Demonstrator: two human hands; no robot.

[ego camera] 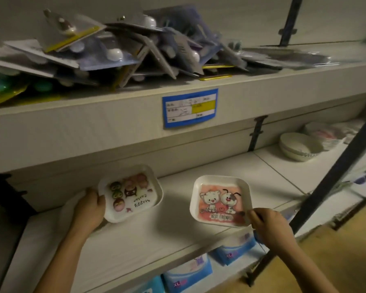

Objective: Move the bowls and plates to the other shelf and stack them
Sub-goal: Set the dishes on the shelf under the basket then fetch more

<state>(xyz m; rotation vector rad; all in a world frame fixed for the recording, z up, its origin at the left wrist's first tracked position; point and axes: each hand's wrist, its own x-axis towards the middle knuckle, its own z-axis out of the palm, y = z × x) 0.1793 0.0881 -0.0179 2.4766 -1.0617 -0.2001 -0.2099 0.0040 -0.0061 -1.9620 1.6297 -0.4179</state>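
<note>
The landmark is the blue label [190, 108] on the front edge of the upper shelf [114, 115]. Far below and to the left of the label, the left hand [90, 206] holds a square white plate with owl pictures [130, 193]; its fingers are closed on the plate's left rim, and the plate is tilted above the lower shelf [135, 240]. Straight below the label, a second square plate with two cartoon puppies [220, 200] is held by the right hand [268, 225], whose fingers pinch its lower right corner. I cannot tell if this plate touches the shelf. Far to the right of the label and lower, a stack of white bowls [298, 148] stands on the same shelf, with a stack of plates [325, 134] just beside it. Above the label lies a pile of packaged goods [125, 49].
</note>
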